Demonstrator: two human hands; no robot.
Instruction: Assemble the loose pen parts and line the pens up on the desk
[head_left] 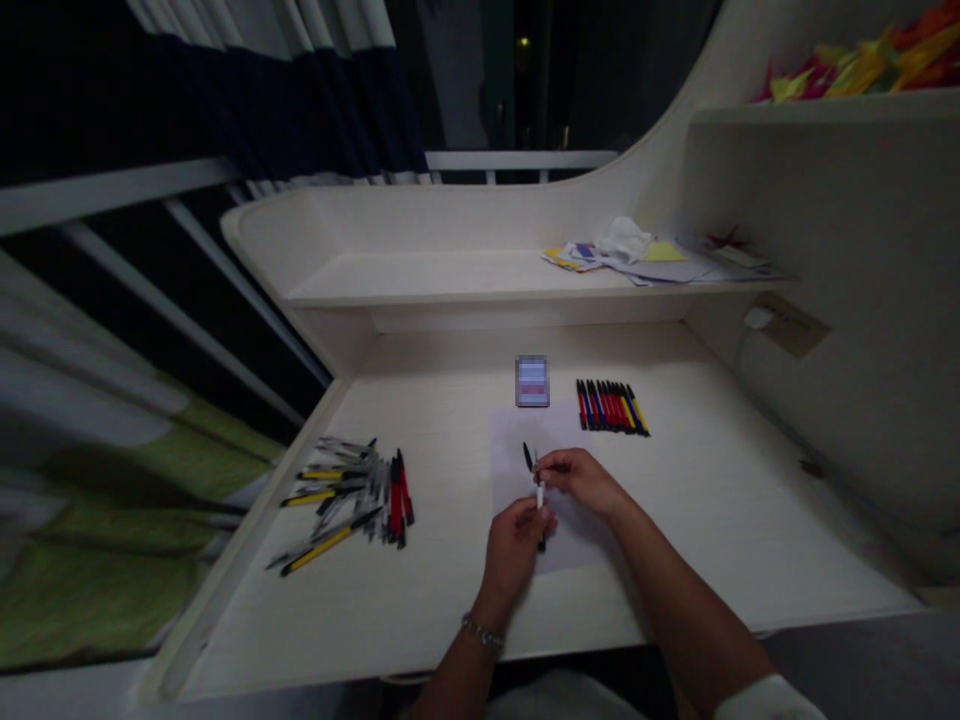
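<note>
My left hand (516, 545), with a bracelet at its wrist, is closed around the white barrel of a pen (540, 494); a dark end shows below the fingers. My right hand (581, 480) pinches at the upper end of that pen, where a thin piece shows between the fingertips, too small to make out. Just beyond the right fingertips is a black pen part (527, 457), perhaps a cap; whether it touches the fingers I cannot tell. Both hands are over a white sheet of paper (510, 440) on the desk.
A loose heap of pens, clear, yellow and red (330, 495), lies on the left. To the right is a neat row of red, blue and yellow pens (611, 407). A phone (532, 381) lies behind the paper. Papers (667, 268) rest on the back shelf (420, 275).
</note>
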